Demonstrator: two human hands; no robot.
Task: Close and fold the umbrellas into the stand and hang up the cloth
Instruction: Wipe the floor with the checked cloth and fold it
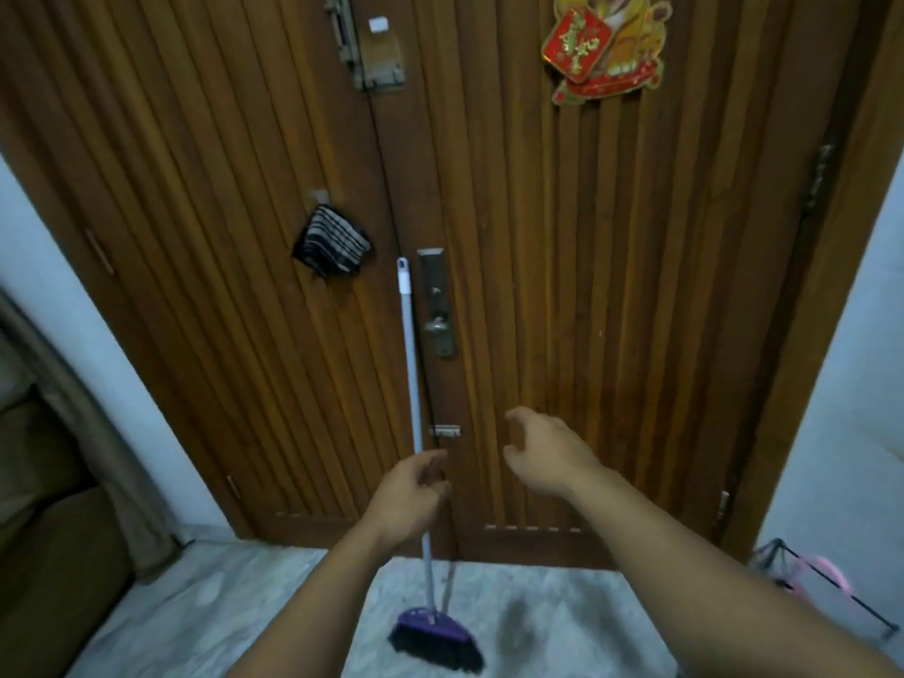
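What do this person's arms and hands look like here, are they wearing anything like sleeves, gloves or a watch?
Both arms are bare as far as the picture shows: no sleeves reach into view on either forearm. The left hand and the right hand wear no gloves, and no watch, bracelet or ring can be seen on them. The image is slightly soft, so a very thin ring could go unnoticed.

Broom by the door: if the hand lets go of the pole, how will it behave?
Likely tips: the broom stands near upright on its narrow bristle head, with only the left hand around the pole. The thin, straight pole looks stiff and probably light. If it falls it may slide along the ribbed door; the right hand holds nothing.
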